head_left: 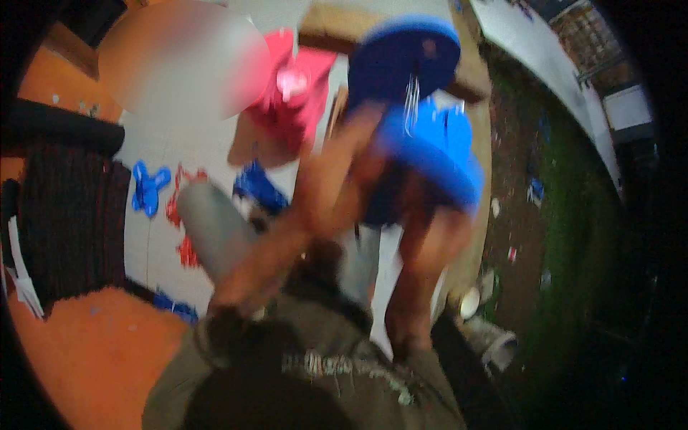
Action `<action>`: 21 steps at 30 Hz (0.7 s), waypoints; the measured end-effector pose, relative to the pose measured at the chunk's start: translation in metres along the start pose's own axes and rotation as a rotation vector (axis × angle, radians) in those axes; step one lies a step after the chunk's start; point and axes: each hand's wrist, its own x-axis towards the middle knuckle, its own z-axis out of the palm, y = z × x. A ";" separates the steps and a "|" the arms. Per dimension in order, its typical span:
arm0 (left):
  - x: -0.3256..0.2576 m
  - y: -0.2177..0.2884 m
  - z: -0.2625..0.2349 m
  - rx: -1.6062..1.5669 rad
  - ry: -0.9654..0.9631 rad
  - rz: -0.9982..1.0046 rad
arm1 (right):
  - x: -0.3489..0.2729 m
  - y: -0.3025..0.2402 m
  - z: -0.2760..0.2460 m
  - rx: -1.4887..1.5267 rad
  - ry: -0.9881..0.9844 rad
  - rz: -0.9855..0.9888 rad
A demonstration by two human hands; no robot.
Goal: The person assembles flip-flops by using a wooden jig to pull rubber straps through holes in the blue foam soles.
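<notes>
On my far left I see a dark woven mat (68, 222) with a ribbed texture lying on an orange floor (93, 358). Just right of it a white sheet (154, 150) carries flat plastic pieces: 1 blue winged piece (148, 188), then red pieces (183, 215) beside it. A grey cylinder (211, 233), smooth and matte, slants across the sheet's lower part. Behind, another person in a pink top (297, 93) sits at the sheet's far edge.

Toward the middle, my left hand (358, 132) is raised in front of me, heavily blurred; it meets the big blue plastic pieces (423, 107), but I cannot tell whether the fingers are closed on them or only touching. Those pieces are rounded, smooth and bright blue, 1 darker dome above and 1 lighter mass below, held up in the air over the sheet, with a thin pale strand hanging between them.

My right hand (437, 215) comes up under the lighter blue mass; its grip is hidden by blur, so I cannot tell.

At right, a green carpet (573, 215) is strewn with small scraps, and a small white cup (469, 302) sits near its edge; its contents are not visible.
</notes>
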 end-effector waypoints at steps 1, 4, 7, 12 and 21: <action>-0.005 -0.014 0.018 -0.091 -0.018 0.029 | 0.007 -0.002 -0.011 -0.085 0.032 -0.068; -0.047 -0.009 -0.024 -0.348 -0.210 -0.222 | -0.012 0.029 0.005 0.174 -0.210 -0.081; -0.059 0.015 -0.036 -0.272 -0.278 -0.210 | -0.042 0.009 -0.009 0.291 -0.235 0.346; -0.062 0.001 -0.041 -0.311 -0.284 -0.674 | -0.048 0.006 -0.008 0.417 -0.267 0.653; -0.090 -0.026 -0.036 0.071 -0.404 -0.594 | -0.079 0.061 -0.002 0.340 -0.192 0.830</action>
